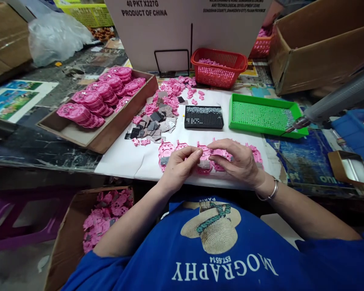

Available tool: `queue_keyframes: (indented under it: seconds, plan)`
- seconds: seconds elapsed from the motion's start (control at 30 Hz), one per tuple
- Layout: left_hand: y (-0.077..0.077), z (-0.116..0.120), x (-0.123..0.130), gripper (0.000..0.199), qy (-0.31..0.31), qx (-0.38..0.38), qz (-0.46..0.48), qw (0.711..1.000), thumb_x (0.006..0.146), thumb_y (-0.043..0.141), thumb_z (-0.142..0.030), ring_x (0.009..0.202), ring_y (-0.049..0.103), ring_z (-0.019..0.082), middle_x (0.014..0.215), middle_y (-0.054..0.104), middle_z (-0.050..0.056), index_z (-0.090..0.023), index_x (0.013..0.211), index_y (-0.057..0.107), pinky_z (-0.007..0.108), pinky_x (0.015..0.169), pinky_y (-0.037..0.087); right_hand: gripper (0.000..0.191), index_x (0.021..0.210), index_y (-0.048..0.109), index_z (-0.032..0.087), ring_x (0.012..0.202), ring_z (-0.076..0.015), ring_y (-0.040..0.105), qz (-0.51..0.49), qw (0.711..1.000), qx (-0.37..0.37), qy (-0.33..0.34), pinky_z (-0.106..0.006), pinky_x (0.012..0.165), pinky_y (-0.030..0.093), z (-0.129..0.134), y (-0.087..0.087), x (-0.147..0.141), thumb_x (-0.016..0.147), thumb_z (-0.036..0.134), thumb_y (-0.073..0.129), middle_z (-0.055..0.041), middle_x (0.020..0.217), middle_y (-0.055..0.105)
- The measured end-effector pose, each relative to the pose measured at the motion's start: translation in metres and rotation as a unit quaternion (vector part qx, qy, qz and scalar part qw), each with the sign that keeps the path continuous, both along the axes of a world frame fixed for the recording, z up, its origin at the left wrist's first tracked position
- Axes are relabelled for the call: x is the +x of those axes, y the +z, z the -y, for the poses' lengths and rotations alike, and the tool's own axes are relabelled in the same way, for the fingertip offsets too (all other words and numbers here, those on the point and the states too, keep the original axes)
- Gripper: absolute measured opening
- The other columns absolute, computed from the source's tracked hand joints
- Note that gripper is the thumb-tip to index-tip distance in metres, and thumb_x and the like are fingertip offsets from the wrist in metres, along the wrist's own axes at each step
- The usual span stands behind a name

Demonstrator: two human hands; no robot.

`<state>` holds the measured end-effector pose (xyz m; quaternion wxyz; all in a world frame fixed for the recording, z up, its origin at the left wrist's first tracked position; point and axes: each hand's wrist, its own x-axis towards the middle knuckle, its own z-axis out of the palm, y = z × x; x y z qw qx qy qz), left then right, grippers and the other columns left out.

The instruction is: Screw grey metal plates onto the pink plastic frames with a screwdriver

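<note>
A row of pink plastic parts (165, 150) lies along the near edge of the white sheet, some with grey plates (164, 161) on them. My left hand (183, 163) is closed over the middle of the row, thumb and forefinger pressed together on something too small to make out. Just right of it, my right hand (235, 161) curves over the parts, its thumb and fingers apart near a pink part (204, 151). Beyond the hands sit a black tray (204, 122) and a green tray (261, 128), both with small screws.
An electric screwdriver (324, 107) points in from the right. Loose pink pieces (172, 89) and grey plates (153, 125) lie behind the row. A cardboard tray (121, 121) of stacked pink parts stands left; a red basket (220, 76) stands at the back.
</note>
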<state>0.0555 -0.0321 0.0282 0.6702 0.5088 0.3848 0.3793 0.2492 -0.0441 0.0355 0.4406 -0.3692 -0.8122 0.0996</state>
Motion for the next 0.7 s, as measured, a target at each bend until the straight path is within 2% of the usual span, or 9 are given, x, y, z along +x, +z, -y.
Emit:
queue_keyframes:
  seconds: [0.07, 0.17, 0.33, 0.47, 0.63, 0.7]
  plan:
    - [0.0004, 0.0003, 0.0005, 0.041, -0.007, 0.005, -0.004, 1.0, 0.087, 0.065, -0.052, 0.047, 0.032, 0.004, 0.058, 0.042, -0.006, -0.016, 0.07, 0.056, 0.019, 0.044, 0.022, 0.011, 0.1, 0.068, 0.018, 0.088, -0.0154, 0.071, -0.009, 1.0, -0.022, 0.01, -0.029, 0.078, 0.059, -0.0005, 0.0025, -0.0002, 0.09, 0.02, 0.063, -0.0051, 0.093, 0.075]
    - [-0.0005, 0.0008, 0.0015, 0.044, -0.006, 0.021, -0.014, 1.0, 0.09, 0.06, -0.054, 0.046, 0.032, 0.004, 0.057, 0.041, -0.006, -0.016, 0.068, 0.053, 0.02, 0.045, 0.022, 0.011, 0.093, 0.07, 0.017, 0.079, -0.0143, 0.07, -0.054, 0.992, -0.111, -0.024, -0.028, 0.073, 0.058, -0.0001, 0.0057, -0.0001, 0.088, 0.026, 0.067, -0.004, 0.087, 0.075]
    - [0.0, 0.0018, 0.0028, 0.031, -0.001, 0.082, -0.035, 0.996, 0.09, 0.062, -0.047, 0.05, 0.036, 0.006, 0.058, 0.045, -0.006, -0.017, 0.087, 0.065, 0.021, 0.048, 0.027, 0.019, 0.09, 0.071, 0.015, 0.072, -0.0129, 0.068, -0.116, 0.965, -0.231, -0.04, -0.026, 0.069, 0.055, 0.0008, 0.0068, 0.0, 0.086, 0.033, 0.069, -0.0031, 0.081, 0.074]
    - [0.003, 0.0021, 0.0024, 0.033, -0.005, 0.111, -0.06, 0.992, 0.09, 0.062, -0.046, 0.052, 0.037, 0.006, 0.059, 0.048, -0.004, -0.016, 0.077, 0.065, 0.022, 0.049, 0.027, 0.021, 0.09, 0.071, 0.015, 0.073, -0.0123, 0.068, -0.131, 0.96, -0.248, -0.027, -0.026, 0.068, 0.055, 0.0, 0.0061, 0.0001, 0.086, 0.036, 0.069, -0.0034, 0.083, 0.074]
    - [0.0022, 0.0016, 0.0027, 0.039, 0.006, 0.053, -0.026, 0.998, 0.087, 0.063, -0.052, 0.047, 0.032, 0.005, 0.056, 0.042, -0.006, -0.017, 0.072, 0.061, 0.021, 0.046, 0.024, 0.037, 0.112, 0.061, 0.017, 0.074, -0.0126, 0.069, -0.16, 0.957, -0.243, -0.017, -0.026, 0.07, 0.057, 0.0008, 0.002, 0.0, 0.082, 0.035, 0.074, -0.0018, 0.083, 0.072]
    - [0.0014, 0.0016, 0.0039, 0.041, 0.017, 0.026, -0.006, 1.0, 0.086, 0.065, -0.053, 0.046, 0.032, 0.005, 0.056, 0.041, -0.006, -0.017, 0.068, 0.057, 0.02, 0.045, 0.023, 0.034, 0.106, 0.058, 0.018, 0.072, -0.0123, 0.068, -0.176, 0.959, -0.22, -0.034, -0.026, 0.067, 0.056, 0.0026, -0.0001, -0.0015, 0.081, 0.033, 0.075, -0.0002, 0.08, 0.07]
